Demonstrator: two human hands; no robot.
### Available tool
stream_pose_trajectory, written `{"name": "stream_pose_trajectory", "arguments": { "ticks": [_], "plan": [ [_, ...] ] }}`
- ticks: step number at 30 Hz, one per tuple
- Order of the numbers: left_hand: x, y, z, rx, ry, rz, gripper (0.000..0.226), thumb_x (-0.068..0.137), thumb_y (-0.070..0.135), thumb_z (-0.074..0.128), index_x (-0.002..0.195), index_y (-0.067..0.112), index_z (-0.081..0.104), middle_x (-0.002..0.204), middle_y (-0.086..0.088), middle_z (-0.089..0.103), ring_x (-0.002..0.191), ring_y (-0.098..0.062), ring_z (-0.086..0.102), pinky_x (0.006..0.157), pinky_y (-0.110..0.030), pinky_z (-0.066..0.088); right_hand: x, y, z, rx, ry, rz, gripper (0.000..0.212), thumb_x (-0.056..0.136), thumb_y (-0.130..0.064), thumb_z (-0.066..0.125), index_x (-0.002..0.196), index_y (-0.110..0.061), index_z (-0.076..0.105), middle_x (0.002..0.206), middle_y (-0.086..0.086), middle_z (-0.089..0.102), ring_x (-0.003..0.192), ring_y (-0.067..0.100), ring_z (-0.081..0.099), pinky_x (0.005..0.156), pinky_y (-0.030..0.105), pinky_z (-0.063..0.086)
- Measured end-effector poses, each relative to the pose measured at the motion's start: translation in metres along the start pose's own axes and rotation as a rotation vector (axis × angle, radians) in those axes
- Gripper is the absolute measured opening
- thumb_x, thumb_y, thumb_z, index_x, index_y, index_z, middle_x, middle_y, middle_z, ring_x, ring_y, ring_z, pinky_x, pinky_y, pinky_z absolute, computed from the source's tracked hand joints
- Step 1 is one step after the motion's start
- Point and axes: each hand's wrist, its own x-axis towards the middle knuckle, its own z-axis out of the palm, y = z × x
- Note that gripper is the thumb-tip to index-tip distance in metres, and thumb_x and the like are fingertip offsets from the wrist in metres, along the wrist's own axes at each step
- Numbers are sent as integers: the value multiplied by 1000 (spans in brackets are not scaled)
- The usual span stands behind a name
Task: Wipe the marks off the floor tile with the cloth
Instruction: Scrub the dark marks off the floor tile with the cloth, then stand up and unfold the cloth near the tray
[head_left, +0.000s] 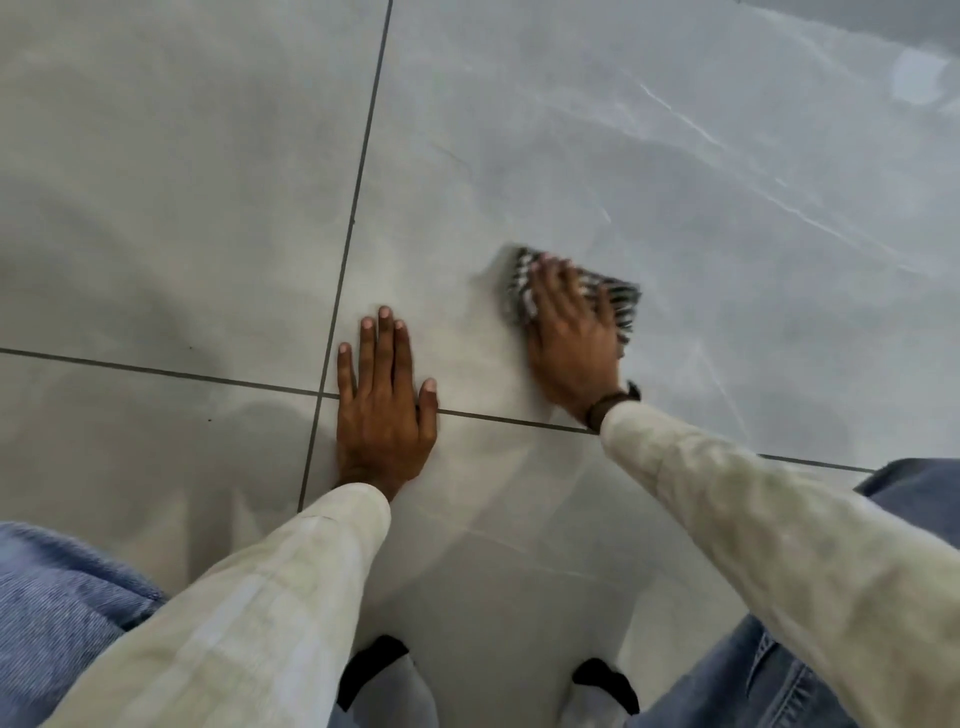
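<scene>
A black-and-white striped cloth (621, 301) lies on the large grey marbled floor tile (649, 156), blurred from motion. My right hand (569, 338) presses down on it with fingers spread over the fabric, covering most of it. My left hand (384, 400) rests flat on the floor, fingers apart, right at the crossing of the dark grout lines (358, 192), holding nothing. I cannot make out distinct marks on the tile; only pale veins show.
My knees in blue jeans (57, 597) frame the lower corners, the right one (914, 493) close to my forearm. My two feet in black-and-white footwear (379, 675) stand at the bottom centre. Grey tiles stretch out on all sides.
</scene>
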Motion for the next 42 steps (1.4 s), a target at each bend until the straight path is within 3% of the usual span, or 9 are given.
{"name": "stream_pose_trajectory", "arguments": {
  "ticks": [8,14,18,23,26,30,35,40,42],
  "plan": [
    [1,-1,-5,16,-76,5,76,107,39,31,171,4,12,182,-17,9,170,-32,8,137,-58,14,-71,-14,-1,-96,-19,-335,58,97,-4,47,154,-14,50,161,6,50,147,31,50,109,49,52],
    [27,6,-93,-167,-699,-155,81,109,38,42,171,4,4,182,-16,-8,170,-35,-5,138,-53,4,-90,-37,-78,484,-388,326,15,96,-20,56,98,-20,70,98,14,77,94,40,68,77,41,51],
    [12,48,-210,-765,-862,-540,62,112,43,40,163,8,40,174,-15,38,159,-34,39,132,-40,29,-104,-61,-171,1067,-444,657,28,99,-23,61,72,-18,59,74,3,56,77,21,52,74,33,40],
    [-25,96,-375,-1362,-711,-882,43,111,40,45,126,10,71,133,-17,74,103,-29,73,93,-35,58,-131,-104,-339,1336,-590,700,24,104,-25,54,94,-17,74,77,-4,79,71,14,73,62,26,60],
    [-37,107,-487,-1491,-652,-878,42,110,45,46,123,15,73,122,-15,80,105,-32,79,93,-44,65,-150,-132,-453,1369,-693,650,38,107,-35,49,124,-9,71,108,4,76,101,22,70,99,48,57],
    [-53,109,-637,-1495,-491,-880,20,103,41,64,110,28,78,98,7,87,94,-8,83,79,-25,64,-181,-162,-596,1326,-671,563,39,109,-34,49,131,-9,68,132,17,73,124,34,69,109,54,54],
    [-91,93,-771,-1489,-259,-1021,33,101,20,66,131,7,71,130,-19,77,121,-36,75,111,-54,58,-212,-195,-717,1247,-577,453,33,107,-37,54,116,-12,74,126,17,76,104,29,74,79,36,61],
    [-150,47,-835,-1522,-75,-1090,19,106,12,56,116,8,72,108,-14,75,71,-4,80,61,-25,66,-220,-246,-761,984,-411,250,36,99,-43,62,103,-12,80,107,9,81,106,29,73,97,40,59],
    [-173,26,-849,-1562,-11,-1143,24,107,11,56,124,7,71,120,-24,76,96,-26,82,78,-41,68,-220,-274,-763,974,-413,180,28,95,-41,69,101,-16,80,89,3,77,90,25,71,74,28,60]
  ]
}}
